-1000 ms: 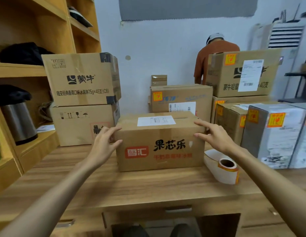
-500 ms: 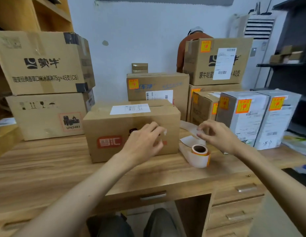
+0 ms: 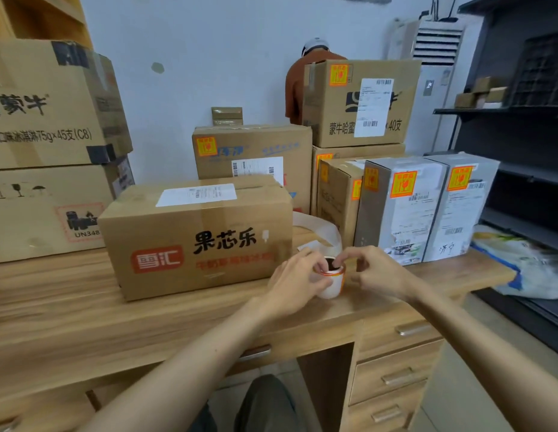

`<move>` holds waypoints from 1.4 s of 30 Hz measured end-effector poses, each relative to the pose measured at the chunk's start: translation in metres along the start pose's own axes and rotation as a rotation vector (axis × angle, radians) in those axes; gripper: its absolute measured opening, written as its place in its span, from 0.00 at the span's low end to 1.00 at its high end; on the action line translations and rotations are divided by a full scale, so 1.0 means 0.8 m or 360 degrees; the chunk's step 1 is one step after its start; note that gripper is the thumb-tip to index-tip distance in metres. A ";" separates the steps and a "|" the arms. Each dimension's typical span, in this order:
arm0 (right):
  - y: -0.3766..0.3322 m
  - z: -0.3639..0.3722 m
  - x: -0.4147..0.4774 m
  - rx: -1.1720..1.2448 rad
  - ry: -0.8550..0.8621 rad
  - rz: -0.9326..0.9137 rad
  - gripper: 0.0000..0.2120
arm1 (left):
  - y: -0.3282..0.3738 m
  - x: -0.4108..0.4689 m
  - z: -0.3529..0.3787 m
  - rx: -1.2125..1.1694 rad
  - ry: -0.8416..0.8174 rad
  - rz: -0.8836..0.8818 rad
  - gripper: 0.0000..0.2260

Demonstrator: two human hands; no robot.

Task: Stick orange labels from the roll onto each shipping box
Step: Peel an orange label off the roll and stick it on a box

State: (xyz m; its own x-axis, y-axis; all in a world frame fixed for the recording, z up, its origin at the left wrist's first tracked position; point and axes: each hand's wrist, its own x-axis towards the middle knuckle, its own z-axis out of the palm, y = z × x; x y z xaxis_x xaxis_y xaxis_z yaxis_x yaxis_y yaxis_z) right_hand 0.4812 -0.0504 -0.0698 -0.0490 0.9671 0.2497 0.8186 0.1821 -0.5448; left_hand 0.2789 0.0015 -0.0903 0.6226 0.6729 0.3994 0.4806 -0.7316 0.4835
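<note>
The roll (image 3: 329, 283) of orange labels stands on the desk (image 3: 84, 307), near the front edge and just right of a big brown box (image 3: 196, 238). Both hands are on it. The left hand (image 3: 294, 282) is curled round the roll's left side and holds it. The right hand (image 3: 377, 272) has bent fingers that pinch the roll's top edge. A long white paper strip (image 3: 318, 226) curls up from behind the roll, beside the box. The brown box has a white paper (image 3: 196, 194) stuck on its top. To the right stand grey boxes (image 3: 427, 213), and each has an orange label (image 3: 403, 183) near its top. More brown boxes are piled far back by the wall.
</note>
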 end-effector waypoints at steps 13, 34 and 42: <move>0.009 0.022 0.007 -0.0070 0.0064 0.0006 0.11 | -0.019 -0.011 -0.002 0.0063 0.0027 -0.0003 0.10; 0.015 0.031 -0.009 -0.0269 0.0217 -0.0005 0.07 | -0.040 -0.004 -0.022 0.0118 0.0003 -0.0082 0.05; 0.012 0.035 -0.010 -0.0273 0.0224 -0.0022 0.09 | -0.021 0.019 -0.015 0.0078 -0.0202 0.0027 0.29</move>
State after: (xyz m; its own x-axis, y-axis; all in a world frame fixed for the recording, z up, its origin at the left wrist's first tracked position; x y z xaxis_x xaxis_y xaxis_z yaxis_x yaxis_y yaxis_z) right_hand 0.4738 -0.0511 -0.0993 0.0093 0.9282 0.3719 0.9042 0.1510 -0.3994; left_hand 0.2729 0.0256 -0.0826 0.7028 0.6434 0.3037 0.4971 -0.7494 0.4373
